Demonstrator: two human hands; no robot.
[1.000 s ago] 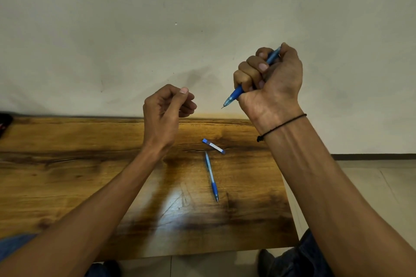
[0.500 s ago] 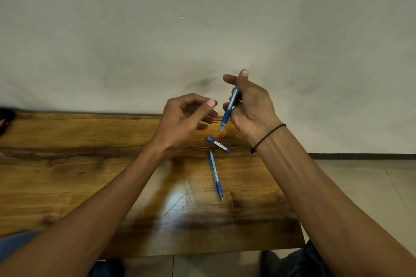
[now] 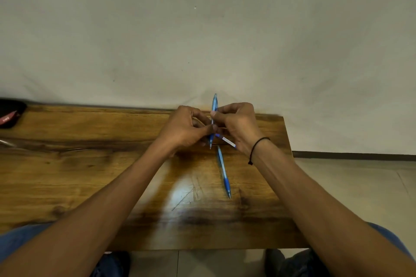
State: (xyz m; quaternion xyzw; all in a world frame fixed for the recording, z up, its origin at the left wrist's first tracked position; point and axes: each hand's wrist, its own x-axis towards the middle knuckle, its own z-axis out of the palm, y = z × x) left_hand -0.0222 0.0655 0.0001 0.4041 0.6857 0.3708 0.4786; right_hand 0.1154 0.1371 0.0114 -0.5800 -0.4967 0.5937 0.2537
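Observation:
A blue pen (image 3: 214, 103) stands nearly upright above the wooden table (image 3: 90, 164), tip down. My right hand (image 3: 238, 123) pinches its barrel near the middle. My left hand (image 3: 184, 128) meets it from the left, fingertips closed on the pen's lower part. A second blue pen (image 3: 224, 172) lies flat on the table just below the hands, tip toward me. A small blue and white tube (image 3: 226, 140) lies on the table under my right hand, partly hidden by it.
A black pouch with a red label (image 3: 10, 112) sits at the table's far left by the wall. The table's right edge (image 3: 290, 164) drops to a tiled floor. My knees show below the near edge.
My right hand has come down from high on the right to the middle and turned the pen upright. My left hand has moved right and taken hold of the pen's lower part.

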